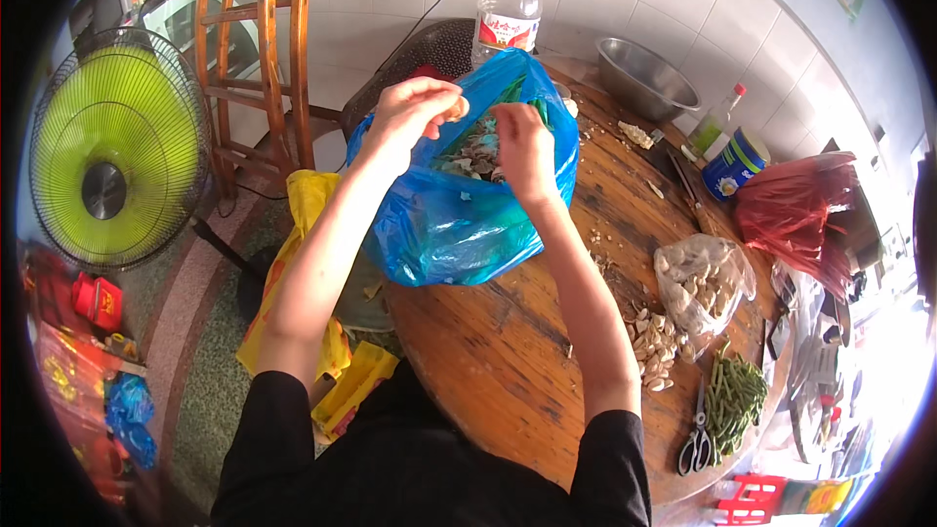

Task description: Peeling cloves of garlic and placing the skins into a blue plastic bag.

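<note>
Above the open mouth of a blue plastic bag are both hands. My left hand pinches a small brownish piece, too small to name surely, between thumb and fingers. Over the bag's right side, my right hand has its fingertips drawn together; whether anything is between them is hidden. Inside the bag lie pale and brownish scraps and some green plastic. The bag rests at the left edge of a round wooden table.
Farther right on the table are a steel basin, a blue can, a clear bag of pale pieces, a heap of whitish pieces, cut green beans and scissors. A floor fan stands at left.
</note>
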A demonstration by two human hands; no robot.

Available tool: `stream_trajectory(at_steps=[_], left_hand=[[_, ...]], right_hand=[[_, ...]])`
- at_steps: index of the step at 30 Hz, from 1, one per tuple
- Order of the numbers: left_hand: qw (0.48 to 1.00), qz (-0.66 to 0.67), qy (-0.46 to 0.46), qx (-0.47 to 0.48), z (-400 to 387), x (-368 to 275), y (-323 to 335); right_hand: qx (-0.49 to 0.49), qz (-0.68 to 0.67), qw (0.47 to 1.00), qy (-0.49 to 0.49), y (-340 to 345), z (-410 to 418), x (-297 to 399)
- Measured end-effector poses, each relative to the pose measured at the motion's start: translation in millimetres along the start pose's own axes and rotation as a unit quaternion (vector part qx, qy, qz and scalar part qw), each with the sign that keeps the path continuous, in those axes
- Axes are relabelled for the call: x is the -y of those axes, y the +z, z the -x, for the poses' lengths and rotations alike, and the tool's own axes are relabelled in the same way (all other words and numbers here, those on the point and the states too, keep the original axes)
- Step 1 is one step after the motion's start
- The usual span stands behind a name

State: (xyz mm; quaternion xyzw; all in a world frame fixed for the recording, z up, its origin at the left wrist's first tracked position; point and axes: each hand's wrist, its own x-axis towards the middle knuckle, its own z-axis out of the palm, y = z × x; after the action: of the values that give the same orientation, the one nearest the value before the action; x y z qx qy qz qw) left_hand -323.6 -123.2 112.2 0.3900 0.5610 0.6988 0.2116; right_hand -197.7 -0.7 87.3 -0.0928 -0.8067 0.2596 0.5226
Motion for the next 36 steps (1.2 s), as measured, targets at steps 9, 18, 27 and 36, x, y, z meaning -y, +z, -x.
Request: stream_trajectory(at_steps=[9,18,27,36], left_hand=[[0.997,-0.063,0.038,0.012,42,-22,59],[0.969,-0.009,0.099,0.225,86,41,210],[0.943,-0.008,-0.066,0.327,148,66,234],[0.941,0.158,-0.106,0.279,142,66,219]], right_hand=[[0.061,-0.198,0.967,0.149,-57,30,22],[0.022,-0.045,0.946,0.319,-210,101,18],[0.016,0.007,0.937,0.35,-228,196,13],[-0.117,-0.252,0.892,0.357,-204,194,14]])
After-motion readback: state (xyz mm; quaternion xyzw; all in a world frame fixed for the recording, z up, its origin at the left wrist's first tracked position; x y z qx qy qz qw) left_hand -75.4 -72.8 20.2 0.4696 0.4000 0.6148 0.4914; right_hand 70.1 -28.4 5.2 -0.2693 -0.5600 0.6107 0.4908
